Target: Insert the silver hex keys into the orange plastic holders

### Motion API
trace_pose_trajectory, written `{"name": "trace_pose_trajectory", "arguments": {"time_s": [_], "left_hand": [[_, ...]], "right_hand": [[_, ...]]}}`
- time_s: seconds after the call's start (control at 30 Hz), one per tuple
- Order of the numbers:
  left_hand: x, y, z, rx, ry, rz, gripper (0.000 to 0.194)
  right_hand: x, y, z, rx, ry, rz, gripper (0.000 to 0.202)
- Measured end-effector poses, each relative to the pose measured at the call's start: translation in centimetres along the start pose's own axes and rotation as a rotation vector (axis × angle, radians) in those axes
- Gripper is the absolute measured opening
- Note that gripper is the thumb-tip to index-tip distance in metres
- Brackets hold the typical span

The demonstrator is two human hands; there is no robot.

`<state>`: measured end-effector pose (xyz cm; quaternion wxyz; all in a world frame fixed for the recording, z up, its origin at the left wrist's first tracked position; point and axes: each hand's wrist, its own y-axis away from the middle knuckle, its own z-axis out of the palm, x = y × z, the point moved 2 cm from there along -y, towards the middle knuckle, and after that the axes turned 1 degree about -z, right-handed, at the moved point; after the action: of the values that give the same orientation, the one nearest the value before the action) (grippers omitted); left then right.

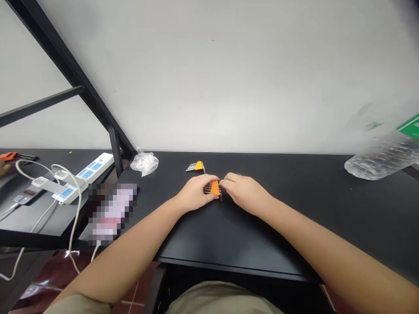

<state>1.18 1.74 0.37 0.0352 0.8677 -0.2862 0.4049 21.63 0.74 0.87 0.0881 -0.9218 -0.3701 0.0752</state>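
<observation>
Hex key set (214, 188), orange holder, mid-table toward the back edge: left hand (195, 195) clasps it, right hand (244, 192) pinches one key. Keys could slip out and scatter if tugged hard.

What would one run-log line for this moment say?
left hand: on orange hex key set | right hand: touching same set | second hex key set: behind, untouched | surface: black table
</observation>
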Motion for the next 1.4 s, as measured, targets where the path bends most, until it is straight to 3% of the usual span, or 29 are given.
{"name": "trace_pose_trajectory", "arguments": {"time_s": [0.13, 0.23, 0.3, 0.4, 0.63, 0.87, 1.1, 1.2, 1.4], "left_hand": [[0.1, 0.0, 0.0, -0.011, 0.04, 0.011, 0.043], [-0.1, 0.1, -0.2, 0.036, 0.087, -0.01, 0.047], [-0.2, 0.1, -0.3, 0.065, 0.1, -0.019, 0.049], [0.0, 0.2, -0.4, 0.067, 0.061, -0.001, 0.05], [0.3, 0.1, -0.4, 0.033, -0.017, 0.065, 0.046], [-0.8, 0.1, -0.2, 0.046, -0.002, 0.005, 0.054], [-0.7, 0.1, -0.1, 0.037, -0.022, 0.011, 0.055], [-0.8, 0.0, -0.1, 0.031, -0.033, 0.013, 0.055], [-0.7, 0.0, -0.1, 0.031, -0.037, 0.025, 0.055]], "right_hand": [[-0.1, -0.2, -0.1, 0.032, -0.159, -0.006, 0.026], [1.0, 0.0, -0.9, 0.099, -0.29, 0.107, 0.02], [1.7, 0.2, -1.2, 0.083, -0.34, 0.169, 0.018], [1.8, 0.2, -1.0, 0.05, -0.378, 0.14, 0.021], [0.6, -0.2, -0.4, 0.037, -0.344, 0.01, 0.028], [4.6, 0.5, 0.3, -0.091, 0.044, 0.128, 0.027], [3.3, 0.3, 0.1, -0.215, 0.074, 0.158, 0.013], [2.6, 0.2, -0.3, -0.178, -0.043, 0.164, 0.008], [2.3, -0.1, -0.4, 0.011, -0.27, 0.057, 0.013]]}}
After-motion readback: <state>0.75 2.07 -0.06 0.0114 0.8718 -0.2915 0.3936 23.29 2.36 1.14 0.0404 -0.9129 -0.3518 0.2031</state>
